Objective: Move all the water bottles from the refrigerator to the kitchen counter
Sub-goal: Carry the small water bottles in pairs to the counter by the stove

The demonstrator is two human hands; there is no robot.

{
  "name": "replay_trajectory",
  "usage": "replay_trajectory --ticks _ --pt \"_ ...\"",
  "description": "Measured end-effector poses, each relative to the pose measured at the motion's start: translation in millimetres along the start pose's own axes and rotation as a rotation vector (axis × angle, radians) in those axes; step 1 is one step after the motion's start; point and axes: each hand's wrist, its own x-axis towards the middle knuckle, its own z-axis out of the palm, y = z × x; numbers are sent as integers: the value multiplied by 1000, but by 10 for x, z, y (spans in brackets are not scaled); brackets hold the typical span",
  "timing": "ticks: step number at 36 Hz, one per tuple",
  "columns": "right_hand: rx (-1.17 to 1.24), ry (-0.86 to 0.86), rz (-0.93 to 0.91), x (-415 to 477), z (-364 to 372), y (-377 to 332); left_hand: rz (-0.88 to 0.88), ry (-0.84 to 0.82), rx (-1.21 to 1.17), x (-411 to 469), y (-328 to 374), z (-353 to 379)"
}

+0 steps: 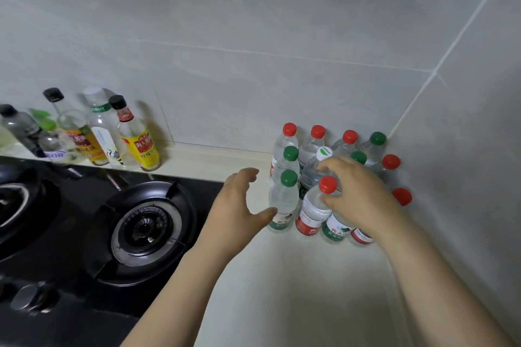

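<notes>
Standing: six red-capped bottles (311, 207), four green-capped bottles (283, 198).

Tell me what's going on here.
A person is gathering water bottles upright in the corner of the kitchen counter. The right hand grips a red-capped bottle near its neck in the front row; the left hand hovers open beside a green-capped bottle. A gas stove and condiment bottles sit to the left.

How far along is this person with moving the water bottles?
Much looks done: many water bottles stand clustered in the counter corner. In hand: the right hand grips a front red-capped bottle, while the left hand hangs open beside a green-capped bottle. What remains is unknowable; the refrigerator is out of view.
</notes>
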Motion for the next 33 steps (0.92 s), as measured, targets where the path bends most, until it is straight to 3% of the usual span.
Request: replay_trajectory --ticks 9,19,33 --pt "59 60 -159 -429 -189 -676 93 151 78 -563 89 -748" --pt "12 -11 -440 -799 -220 -1672 129 236 281 -1453 -90 -1695" --pt "85 -136 -868 -1029 6 -2871 -119 476 421 -2611 -246 -2292"
